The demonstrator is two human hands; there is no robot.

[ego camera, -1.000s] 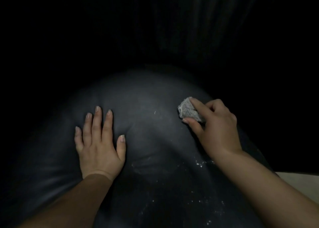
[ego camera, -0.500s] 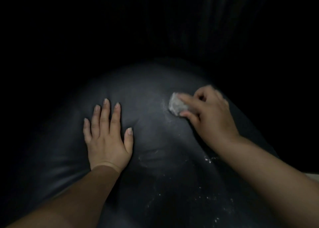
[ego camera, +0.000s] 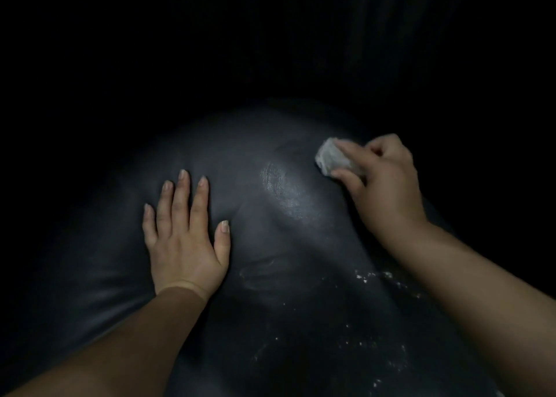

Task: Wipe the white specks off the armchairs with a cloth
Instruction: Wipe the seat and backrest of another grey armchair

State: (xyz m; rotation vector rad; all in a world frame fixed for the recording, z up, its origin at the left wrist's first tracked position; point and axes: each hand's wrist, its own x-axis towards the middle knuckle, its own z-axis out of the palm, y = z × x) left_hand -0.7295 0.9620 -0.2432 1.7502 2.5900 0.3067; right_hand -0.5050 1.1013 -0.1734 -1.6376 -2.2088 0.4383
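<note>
White specks: The closest thing to the person is a bunch of small white bits on the dark seat. They lie below the right hand, near the right arm. More bits are scattered lower down, close to the bottom edge of the view.

Smudge: A pale rubbed mark sits just to the right of the left hand, down by its wrist.

Left hand: This hand lies flat on the armchair with the fingers straight and a little spread. It holds nothing. It looks like it presses the soft seat down to keep it steady.

Armchair: It is dark and shiny, like leather, and it puffs up in a round bump. Both hands rest on it. The room around it is too dark to see.

Shiny patch: Between the two hands the seat shines and looks clean. No bits show there.

Right hand: It is farther away than the left hand. Its fingers and thumb pinch a small cloth.

Cloth: It is a little gray wad, poking out to the left of the right hand's fingers. It touches the armchair near the top of the bump.

Step now: I think this is the wiping step, at the far part of the seat.

Next move: I think the cloth has to come down toward the person, to the white bits by the right arm. The push should be firm, and the left hand can hold the seat flat.

How far along: Lots of bits are left, so the job is not done.
</note>
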